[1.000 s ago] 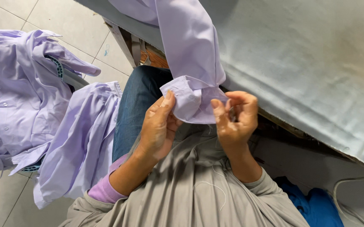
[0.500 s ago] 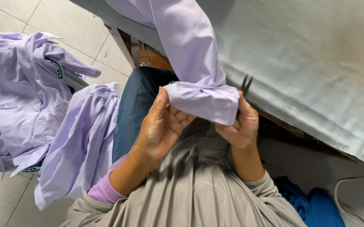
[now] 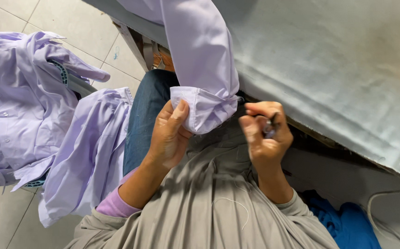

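Item: lilac shirt sleeve [image 3: 202,50], hanging from the padded grey table [image 3: 338,69] at far right, its cuff [image 3: 204,108] over the lap.
Left hand [image 3: 167,136]: pinching the cuff's near edge, thumb on top.
Right hand [image 3: 267,133]: closing on a small dark tool [image 3: 270,128], blurred, just beside the cuff.
Handling, judged: keeping the cuff taut and the tool tip away from cloth is serving best.
Labels: none legible; lilac shirts [image 3: 29,106] lying left.

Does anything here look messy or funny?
Yes. Purple shirts lie crumpled in a heap at the left, one sliding toward the tiled floor. A loose white thread lies on the grey top. The sleeve cuff in the left hand looks rumpled.
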